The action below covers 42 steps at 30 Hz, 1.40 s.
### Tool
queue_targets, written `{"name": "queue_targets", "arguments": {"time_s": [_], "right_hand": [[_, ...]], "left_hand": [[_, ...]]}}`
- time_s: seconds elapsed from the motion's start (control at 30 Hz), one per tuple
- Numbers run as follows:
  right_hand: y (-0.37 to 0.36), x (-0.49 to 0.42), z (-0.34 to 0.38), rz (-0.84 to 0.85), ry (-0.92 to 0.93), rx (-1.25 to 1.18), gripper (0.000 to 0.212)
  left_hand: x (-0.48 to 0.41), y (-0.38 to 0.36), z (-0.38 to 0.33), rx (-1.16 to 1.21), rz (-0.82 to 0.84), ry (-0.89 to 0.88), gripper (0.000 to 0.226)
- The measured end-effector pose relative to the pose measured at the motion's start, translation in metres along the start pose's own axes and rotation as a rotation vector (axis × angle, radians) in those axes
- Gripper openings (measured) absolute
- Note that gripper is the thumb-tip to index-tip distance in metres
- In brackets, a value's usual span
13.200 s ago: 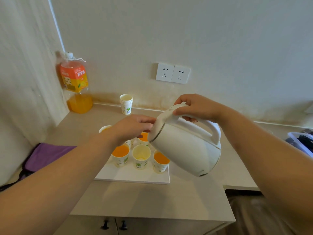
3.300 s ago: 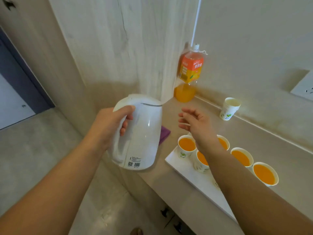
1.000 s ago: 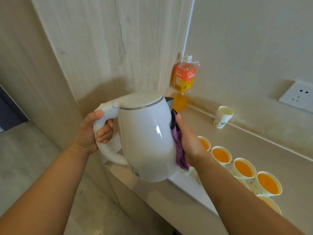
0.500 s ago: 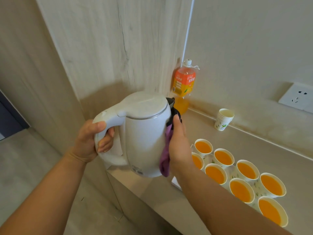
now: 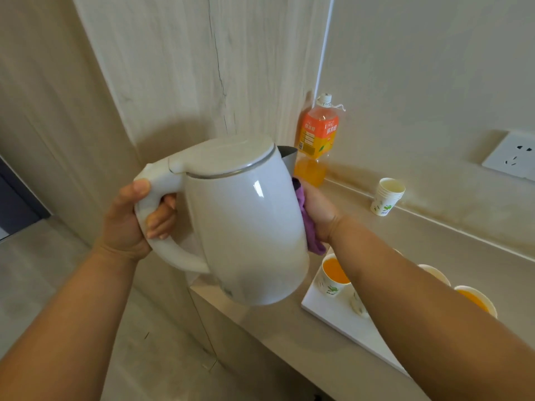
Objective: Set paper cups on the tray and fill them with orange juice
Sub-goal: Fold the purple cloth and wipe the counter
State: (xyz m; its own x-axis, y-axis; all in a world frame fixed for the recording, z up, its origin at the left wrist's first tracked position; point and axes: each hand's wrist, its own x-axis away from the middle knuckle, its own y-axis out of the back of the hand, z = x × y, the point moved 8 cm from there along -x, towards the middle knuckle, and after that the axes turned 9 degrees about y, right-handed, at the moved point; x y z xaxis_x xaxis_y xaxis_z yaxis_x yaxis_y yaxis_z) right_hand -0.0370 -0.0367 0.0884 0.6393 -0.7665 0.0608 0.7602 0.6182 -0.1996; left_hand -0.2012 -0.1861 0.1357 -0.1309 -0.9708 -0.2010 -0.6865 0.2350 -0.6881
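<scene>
My left hand grips the handle of a white electric kettle, held upright in the air off the counter's left end. My right hand presses a purple cloth against the kettle's side just below the spout. On the counter to the right lies a white tray with paper cups of orange juice; my right forearm hides most of them. Another filled cup shows past the arm.
An orange juice bottle stands in the back corner of the counter. A stack of empty paper cups sits near the back wall. A wall socket is at the right. A wood-grain panel rises to the left; floor lies below.
The kettle has tilted and shifted a little to the right in view. My right hand with the cloth has slid lower along the kettle's side under the spout. My forearm now covers more cups.
</scene>
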Motion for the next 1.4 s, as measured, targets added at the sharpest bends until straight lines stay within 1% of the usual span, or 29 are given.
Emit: {"name": "queue_targets", "arguments": {"time_s": [0.03,0.1,0.13,0.2,0.27,0.3,0.37,0.4,0.47,0.5,0.53,0.57,0.63,0.73,0.8,0.83,0.9,0.97,1.03,1.1,1.17,1.2,1.27,1.33,1.37,1.4], "right_hand": [[0.005,-0.002,-0.016,-0.043,-0.029,-0.024,0.041],[0.012,0.001,-0.043,-0.113,-0.111,-0.112,0.038],[0.013,0.004,-0.055,-0.152,-0.166,-0.178,0.034],[0.01,0.009,-0.071,-0.192,-0.248,-0.308,0.029],[0.011,0.011,-0.082,-0.268,-0.294,-0.329,0.027],[0.013,0.011,-0.089,-0.323,-0.315,-0.327,0.03],[0.018,0.012,-0.098,-0.43,-0.321,-0.34,0.035],[0.021,0.013,-0.101,-0.472,-0.319,-0.327,0.033],[0.026,0.016,-0.111,-0.568,-0.34,-0.313,0.02],[0.028,0.017,-0.118,-0.611,-0.366,-0.327,0.02],[0.029,0.017,-0.125,-0.631,-0.389,-0.331,0.025],[0.03,0.015,-0.131,-0.627,-0.406,-0.319,0.031],[0.037,0.013,-0.136,-0.63,-0.405,-0.201,0.037],[0.057,0.013,-0.125,-0.639,-0.277,0.11,0.028],[0.067,0.009,-0.123,-0.638,-0.187,0.225,0.026],[0.067,0.004,-0.123,-0.623,-0.154,0.281,0.027],[0.065,-0.008,-0.13,-0.565,-0.16,0.423,0.03],[0.061,-0.02,-0.144,-0.466,-0.204,0.524,0.046],[0.055,-0.024,-0.154,-0.386,-0.228,0.528,0.046],[0.049,-0.028,-0.164,-0.293,-0.292,0.475,0.041],[0.044,-0.027,-0.162,-0.262,-0.359,0.421,0.041],[0.044,-0.028,-0.155,-0.269,-0.348,0.402,0.039],[0.047,-0.032,-0.13,-0.325,-0.235,0.338,0.036],[0.051,-0.03,-0.099,-0.369,-0.133,0.14,0.039],[0.055,-0.031,-0.085,-0.351,-0.092,0.079,0.038],[0.057,-0.031,-0.072,-0.305,-0.063,0.075,0.037]], "left_hand": [[0.001,0.004,0.003,-0.127,-0.077,-0.009,0.043],[0.011,0.015,-0.006,-0.437,-0.392,-0.067,0.048],[0.012,0.017,-0.009,-0.504,-0.481,-0.09,0.049],[0.008,0.015,-0.006,-0.536,-0.545,-0.118,0.052],[0.004,0.013,-0.002,-0.572,-0.593,-0.156,0.051],[0.003,0.013,-0.001,-0.599,-0.629,-0.174,0.048],[-0.001,0.01,0.003,-0.643,-0.661,-0.205,0.032],[-0.003,0.008,0.005,-0.669,-0.678,-0.216,0.028],[-0.007,0.007,0.01,-0.729,-0.721,-0.231,0.029],[-0.009,0.007,0.012,-0.757,-0.742,-0.238,0.032],[-0.01,0.007,0.015,-0.782,-0.76,-0.236,0.035],[-0.012,0.006,0.017,-0.801,-0.774,-0.233,0.038],[-0.016,0.007,0.02,-0.838,-0.789,-0.222,0.04],[-0.02,0.01,0.02,-0.866,-0.804,-0.206,0.041],[-0.018,0.012,0.018,-0.858,-0.827,-0.215,0.04],[-0.016,0.012,0.016,-0.853,-0.843,-0.224,0.04],[-0.014,0.011,0.013,-0.845,-0.867,-0.252,0.039],[-0.01,0.009,0.011,-0.853,-0.896,-0.274,0.038],[-0.009,0.006,0.01,-0.856,-0.914,-0.281,0.037],[-0.009,0.006,0.012,-0.84,-0.926,-0.275,0.036],[-0.01,0.007,0.016,-0.822,-0.929,-0.268,0.036],[-0.012,0.008,0.019,-0.81,-0.932,-0.261,0.037],[-0.014,0.012,0.025,-0.78,-0.927,-0.246,0.036],[-0.02,0.014,0.029,-0.758,-0.901,-0.227,0.031],[-0.026,0.014,0.031,-0.753,-0.881,-0.211,0.029],[-0.031,0.014,0.033,-0.752,-0.863,-0.196,0.028]]}}
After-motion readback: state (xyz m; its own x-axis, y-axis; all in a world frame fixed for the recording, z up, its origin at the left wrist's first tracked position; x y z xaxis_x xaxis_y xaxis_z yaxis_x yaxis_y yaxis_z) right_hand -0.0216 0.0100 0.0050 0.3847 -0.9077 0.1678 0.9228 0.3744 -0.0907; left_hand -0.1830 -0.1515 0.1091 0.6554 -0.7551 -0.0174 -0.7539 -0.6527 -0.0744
